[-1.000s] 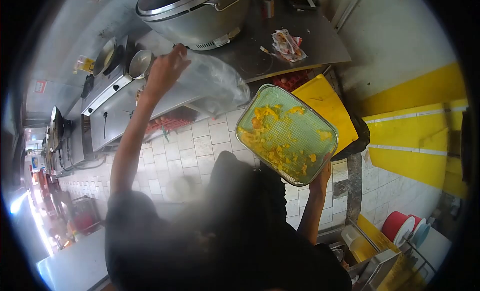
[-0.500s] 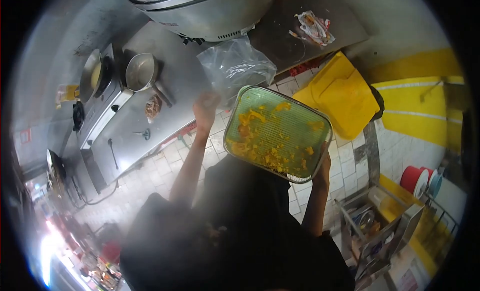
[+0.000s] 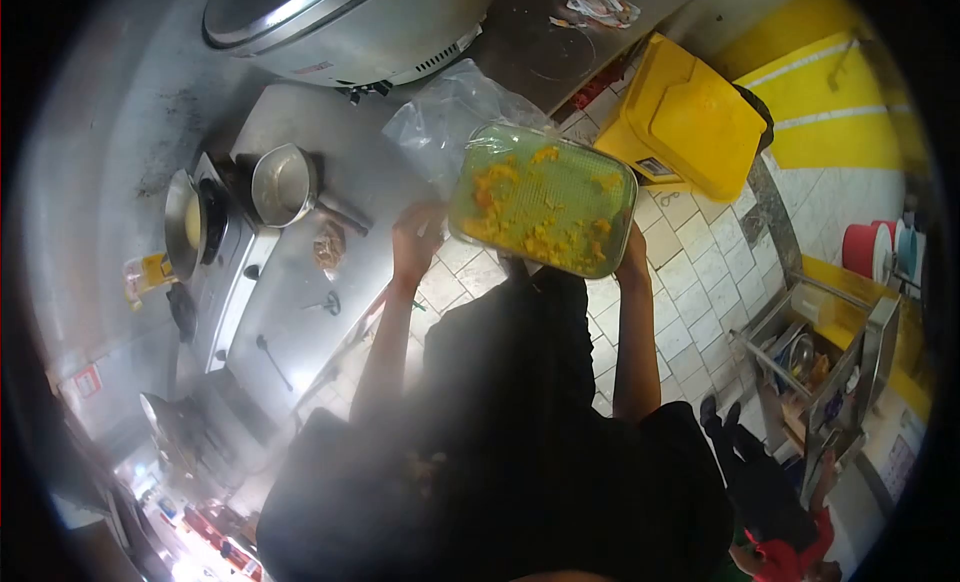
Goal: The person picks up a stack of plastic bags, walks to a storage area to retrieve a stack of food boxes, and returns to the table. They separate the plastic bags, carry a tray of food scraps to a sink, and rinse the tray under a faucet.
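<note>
A rectangular metal-rimmed tray with a greenish, ribbed bottom holds scattered orange-yellow food bits. It is tilted in front of my body. My right hand grips its right edge, the fingers partly hidden by the rim. My left hand is beside the tray's left edge, its fingers curled in; something pale shows at them, but I cannot make out what. Beyond the tray a clear plastic bag lies at the counter edge, its near part hidden behind the tray.
The steel counter holds a saucepan, a small bag and a stove with a frying pan. A large steel cooker stands behind. A yellow bin is to the right. Another person is at lower right, near a metal cart.
The tray and my right hand have moved up and slightly left in view. My left hand is nearer the tray's edge. The view has shifted, and another person shows at lower right.
</note>
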A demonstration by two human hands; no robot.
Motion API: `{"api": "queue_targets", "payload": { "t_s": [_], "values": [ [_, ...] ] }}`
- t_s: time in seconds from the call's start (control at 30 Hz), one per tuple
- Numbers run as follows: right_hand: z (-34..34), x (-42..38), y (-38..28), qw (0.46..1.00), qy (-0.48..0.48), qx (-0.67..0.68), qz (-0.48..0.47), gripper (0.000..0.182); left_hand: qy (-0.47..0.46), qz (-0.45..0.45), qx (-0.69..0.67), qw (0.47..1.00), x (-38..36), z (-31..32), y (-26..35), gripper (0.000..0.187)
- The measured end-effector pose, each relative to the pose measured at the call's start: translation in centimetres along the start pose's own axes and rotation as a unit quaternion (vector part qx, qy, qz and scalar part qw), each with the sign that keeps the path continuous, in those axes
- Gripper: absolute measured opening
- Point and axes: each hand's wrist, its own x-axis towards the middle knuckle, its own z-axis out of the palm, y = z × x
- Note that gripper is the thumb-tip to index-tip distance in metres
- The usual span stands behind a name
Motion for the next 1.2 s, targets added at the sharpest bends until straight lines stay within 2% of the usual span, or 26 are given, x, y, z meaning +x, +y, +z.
{"api": "queue_targets", "payload": {
  "t_s": [0.07, 0.13, 0.2, 0.23, 0.27, 0.33, 0.43, 0.47, 0.53, 0.57, 0.63, 0.7, 0.77, 0.8, 0.83, 0.87, 0.9, 0.97, 1.03, 1.1, 1.13, 1.2],
  "values": [
    [0.2, 0.4, 0.6, 1.0, 0.018, 0.024, -0.001, 0.054, -0.005, 0.04, 0.034, 0.999, -0.5, 0.1, -0.7, 0.016],
    [0.5, 0.5, 1.0, 0.998, 0.033, 0.047, -0.006, 0.054, 0.017, -0.075, -0.057, 0.995, -0.8, 0.3, -1.4, 0.016],
    [0.6, 0.3, 1.8, 0.99, 0.046, 0.133, -0.011, 0.047, -0.004, -0.079, -0.053, 0.995, -0.9, 0.4, -1.5, 0.015],
    [0.6, 0.3, 2.1, 0.99, 0.046, 0.135, -0.012, 0.047, -0.021, -0.085, -0.05, 0.995, -0.9, 0.5, -1.5, 0.015],
    [1.0, 0.0, 2.3, 0.988, 0.074, 0.137, -0.016, 0.047, -0.021, -0.084, -0.05, 0.995, -1.2, 0.7, -1.7, 0.015],
    [1.4, -0.9, 2.4, 0.985, 0.103, 0.136, -0.02, 0.047, -0.091, -0.03, 0.047, 0.994, -2.1, 1.3, -2.0, 0.016],
    [2.3, -1.9, 1.5, 0.985, 0.132, 0.11, -0.033, 0.047, -0.076, -0.066, 0.009, 0.995, -2.7, 2.2, -1.3, 0.019],
    [2.4, -2.2, 1.1, 0.991, 0.099, 0.064, -0.067, 0.048, -0.076, -0.064, 0.007, 0.995, -2.6, 2.6, -0.6, 0.019],
    [2.9, -2.2, 1.4, 0.992, 0.071, 0.018, -0.104, 0.049, 0.012, 0.02, -0.021, 0.999, -2.4, 3.4, 0.7, 0.021],
    [3.1, -1.7, 2.5, 0.992, 0.076, 0.018, -0.104, 0.049, 0.011, 0.02, -0.025, 0.999, -2.7, 3.8, 1.7, 0.021],
    [3.5, -0.7, 4.0, 0.991, 0.078, 0.016, -0.109, 0.049, -0.094, -0.042, -0.025, 0.994, -3.2, 4.7, 3.8, 0.021],
    [4.5, 0.3, 4.7, 0.99, 0.066, 0.083, -0.093, 0.05, -0.089, -0.081, -0.082, 0.989, -4.8, 6.1, 3.4, 0.031],
    [5.2, 1.5, 5.3, 0.988, 0.053, 0.105, -0.101, 0.05, -0.131, -0.172, -0.162, 0.963, -5.9, 5.4, 3.9, 0.033],
    [5.3, 2.0, 5.6, 0.987, 0.051, 0.11, -0.103, 0.05, -0.129, -0.17, -0.16, 0.964, -5.3, 4.6, 4.5, 0.033],
    [5.1, 2.4, 5.9, 0.987, 0.049, 0.113, -0.104, 0.051, -0.065, -0.073, -0.028, 0.995, -4.7, 3.5, 5.0, 0.034],
    [5.2, 2.2, 5.7, 0.987, 0.047, 0.112, -0.104, 0.051, 0.001, 0.027, 0.104, 0.994, -4.0, 2.4, 5.6, 0.036],
    [5.5, 1.9, 5.4, 0.987, 0.03, 0.112, -0.107, 0.051, 0.044, 0.06, 0.187, 0.979, -2.6, 0.7, 6.6, 0.038],
    [5.7, 2.0, 4.8, 0.988, 0.01, 0.109, -0.113, 0.051, 0.097, 0.134, 0.12, 0.979, 2.6, 0.4, 7.6, 0.032],
    [5.9, 2.2, 4.8, 0.991, 0.015, 0.096, -0.087, 0.049, 0.07, 0.121, 0.112, 0.984, 9.9, 3.7, 7.4, 0.03],
    [6.5, 1.5, 4.6, 0.992, 0.021, 0.092, -0.09, 0.049, -0.024, 0.18, 0.228, 0.956, 15.8, 7.3, 5.8, 0.023],
    [6.5, 1.3, 4.3, 0.992, 0.026, 0.084, -0.091, 0.048, -0.022, 0.181, 0.228, 0.956, 17.9, 8.5, 4.8, 0.023],
    [6.2, 1.2, 4.6, 0.992, 0.02, 0.09, -0.085, 0.048, -0.311, 0.157, 0.258, 0.901, 20.7, 10.0, 3.4, 0.019]
  ]
}}
